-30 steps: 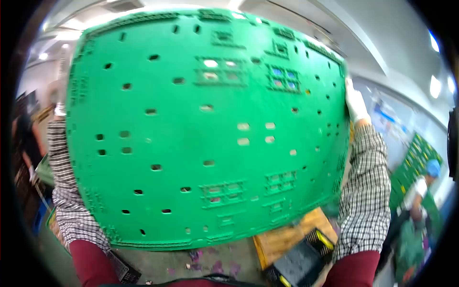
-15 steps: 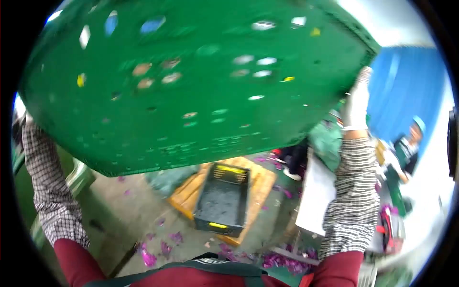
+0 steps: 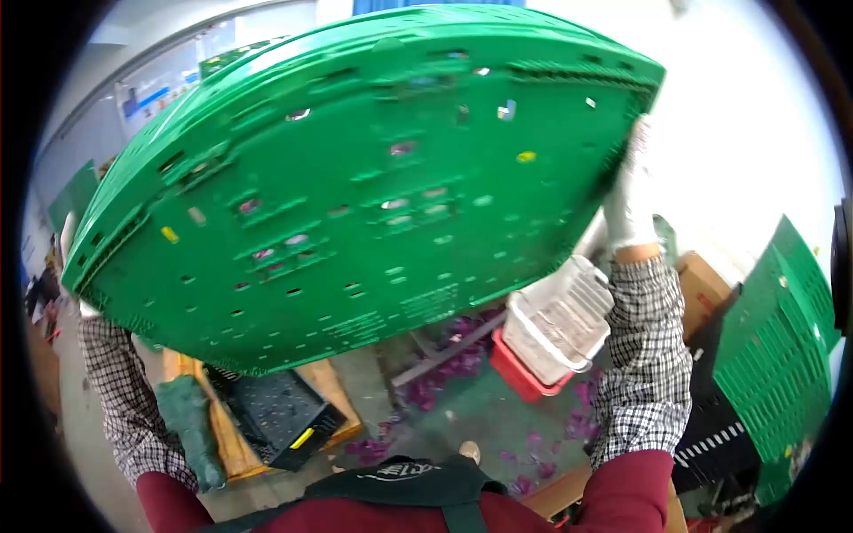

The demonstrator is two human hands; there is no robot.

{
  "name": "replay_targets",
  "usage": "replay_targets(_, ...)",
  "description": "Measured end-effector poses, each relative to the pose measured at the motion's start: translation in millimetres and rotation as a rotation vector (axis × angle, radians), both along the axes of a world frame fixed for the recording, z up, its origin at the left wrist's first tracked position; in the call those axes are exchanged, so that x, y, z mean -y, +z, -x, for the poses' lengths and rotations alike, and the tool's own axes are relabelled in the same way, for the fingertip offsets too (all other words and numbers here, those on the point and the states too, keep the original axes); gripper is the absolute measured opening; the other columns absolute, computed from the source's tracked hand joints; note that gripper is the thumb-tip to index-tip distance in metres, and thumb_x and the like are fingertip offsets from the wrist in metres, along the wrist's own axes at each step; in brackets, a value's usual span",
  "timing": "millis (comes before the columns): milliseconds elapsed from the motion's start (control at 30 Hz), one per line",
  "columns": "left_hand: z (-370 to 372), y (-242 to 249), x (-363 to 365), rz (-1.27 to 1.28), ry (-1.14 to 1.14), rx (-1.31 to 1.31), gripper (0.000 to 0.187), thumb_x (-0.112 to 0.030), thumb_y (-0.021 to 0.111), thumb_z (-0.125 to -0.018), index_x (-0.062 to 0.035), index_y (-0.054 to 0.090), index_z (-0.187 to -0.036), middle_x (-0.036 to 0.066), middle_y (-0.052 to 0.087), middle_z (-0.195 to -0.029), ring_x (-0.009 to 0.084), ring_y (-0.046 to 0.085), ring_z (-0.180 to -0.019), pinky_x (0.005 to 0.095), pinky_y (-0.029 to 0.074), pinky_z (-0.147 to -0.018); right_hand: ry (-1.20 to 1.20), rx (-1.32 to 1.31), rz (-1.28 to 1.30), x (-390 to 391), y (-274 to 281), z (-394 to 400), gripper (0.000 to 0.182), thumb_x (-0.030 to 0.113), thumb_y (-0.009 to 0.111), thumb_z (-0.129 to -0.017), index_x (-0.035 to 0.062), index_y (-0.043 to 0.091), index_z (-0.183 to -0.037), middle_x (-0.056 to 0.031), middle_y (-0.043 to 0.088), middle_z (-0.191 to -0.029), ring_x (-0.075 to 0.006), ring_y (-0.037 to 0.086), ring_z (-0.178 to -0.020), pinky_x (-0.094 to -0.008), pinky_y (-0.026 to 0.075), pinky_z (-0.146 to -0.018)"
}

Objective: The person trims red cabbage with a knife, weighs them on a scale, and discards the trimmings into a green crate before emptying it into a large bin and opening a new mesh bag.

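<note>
A large green plastic crate (image 3: 382,213) is held up in front of me, its perforated underside facing me and tilted. My right hand (image 3: 633,191), in a white glove, grips the crate's right edge, with the fingertips hidden by it. At the far left, my left hand (image 3: 68,235) holds the opposite edge; most of that gloved hand is behind the crate. Checkered sleeve covers (image 3: 641,355) are on both forearms. Small slots in the underside let through bits of purple and yellow.
Below on the left, a black crate (image 3: 284,413) rests on a wooden pallet (image 3: 342,391) beside a green sack (image 3: 188,426). A white basket (image 3: 560,324) sits in a red one (image 3: 524,377). Purple leafy scraps (image 3: 435,373) litter the floor. Green crates (image 3: 777,320) stand at right.
My view has turned to the right, with the crate still in both hands. The black crate now appears further left, and the white and red baskets have come into sight.
</note>
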State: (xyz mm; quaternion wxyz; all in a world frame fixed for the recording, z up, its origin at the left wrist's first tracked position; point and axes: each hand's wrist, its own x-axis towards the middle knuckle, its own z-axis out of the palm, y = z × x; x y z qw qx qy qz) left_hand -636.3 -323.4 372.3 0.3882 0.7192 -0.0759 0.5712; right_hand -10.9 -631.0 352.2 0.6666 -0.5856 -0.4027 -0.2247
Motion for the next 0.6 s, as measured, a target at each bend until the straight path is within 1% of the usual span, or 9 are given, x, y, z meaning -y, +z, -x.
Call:
replay_targets(67,-6,7,-16,0.216,-0.284,0.032,0.036,-0.022,0.043,-0.100,-0.0060,0.046,-0.132,0.016,0.060,-0.122,0.0241,0.060,-0.106,0.0399,0.049,-0.096,0.270,-0.192,-0.272,54,25,36,0.058,0.048,0.044,-0.098,0.0018,0.046,-0.133,-0.0112,0.053,-0.128,-0.0209,0.050,-0.115,-0.0322,0.041,-0.099)
replay_targets(200,-129,49,67,0.673,-0.546,-0.060,0.039,-0.032,0.055,-0.091,-0.0010,0.059,-0.114,0.012,0.068,-0.101,0.0245,0.065,-0.087,0.0386,0.053,-0.081,0.132,-0.275,-0.416,168,47,35,0.061,0.049,0.041,-0.098,0.0011,0.043,-0.136,-0.0106,0.048,-0.134,-0.0201,0.046,-0.120,-0.0325,0.037,-0.104)
replay_targets(233,-146,51,71,0.599,-0.747,-0.051,0.035,-0.029,0.055,-0.090,-0.0018,0.060,-0.111,0.013,0.067,-0.102,0.0243,0.065,-0.087,0.0392,0.053,-0.081,0.070,-0.220,-0.427,195,48,36,0.060,0.048,0.042,-0.098,0.0012,0.043,-0.137,-0.0102,0.048,-0.134,-0.0201,0.046,-0.120,-0.0330,0.037,-0.104)
replay_targets(300,-174,61,101,0.501,-0.683,-0.070,0.040,-0.022,0.055,-0.084,0.0013,0.058,-0.116,0.017,0.066,-0.106,0.0260,0.064,-0.090,0.0406,0.053,-0.084,-0.080,-0.104,-0.447,255,54,48,0.059,0.046,0.044,-0.098,0.0014,0.043,-0.137,-0.0096,0.047,-0.135,-0.0203,0.046,-0.120,-0.0342,0.036,-0.105)
replay_targets(333,-179,56,105,0.852,-0.775,-0.145,0.049,-0.024,0.055,-0.082,0.0032,0.053,-0.123,0.020,0.063,-0.113,0.0290,0.063,-0.097,0.0432,0.051,-0.088,-0.041,-0.189,-0.435,289,62,67,0.061,0.046,0.045,-0.098,0.0035,0.038,-0.140,-0.0091,0.043,-0.140,-0.0210,0.043,-0.124,-0.0350,0.032,-0.108)
replay_targets(400,-213,70,147,0.918,-0.925,-0.386,0.061,-0.033,0.055,-0.079,0.0042,0.050,-0.127,0.023,0.060,-0.118,0.0348,0.061,-0.102,0.0482,0.047,-0.094,-0.016,-0.356,-0.420,325,51,74,0.066,0.048,0.047,-0.096,0.0056,0.033,-0.144,-0.0090,0.038,-0.145,-0.0223,0.039,-0.128,-0.0370,0.028,-0.111)
replay_targets(433,-235,65,146,0.975,-0.912,-0.381,0.060,-0.030,0.057,-0.079,0.0039,0.049,-0.128,0.023,0.060,-0.118,0.0348,0.061,-0.102,0.0479,0.048,-0.093,-0.021,-0.387,-0.440,338,49,67,0.069,0.050,0.047,-0.095,0.0056,0.032,-0.145,-0.0094,0.037,-0.146,-0.0230,0.039,-0.129,-0.0381,0.028,-0.111)
replay_targets(567,-275,65,179,0.612,-0.799,-0.321,0.084,-0.032,0.068,-0.074,0.0014,0.032,-0.142,0.017,0.047,-0.134,0.0275,0.050,-0.120,0.0399,0.040,-0.102,-0.231,-0.430,-0.626,358,18,18,0.086,0.066,0.041,-0.090,0.0062,0.020,-0.148,-0.0152,0.024,-0.151,-0.0282,0.028,-0.136,-0.0457,0.022,-0.113)
replay_targets(600,-257,61,199,0.509,-0.748,-0.294,0.095,-0.032,0.072,-0.072,0.0007,0.023,-0.146,0.017,0.041,-0.141,0.0264,0.044,-0.127,0.0371,0.037,-0.105,-0.142,-0.458,-0.589,363,4,25,0.086,0.067,0.038,-0.090,0.0066,0.019,-0.149,-0.0154,0.024,-0.151,-0.0277,0.028,-0.136,-0.0458,0.022,-0.113)
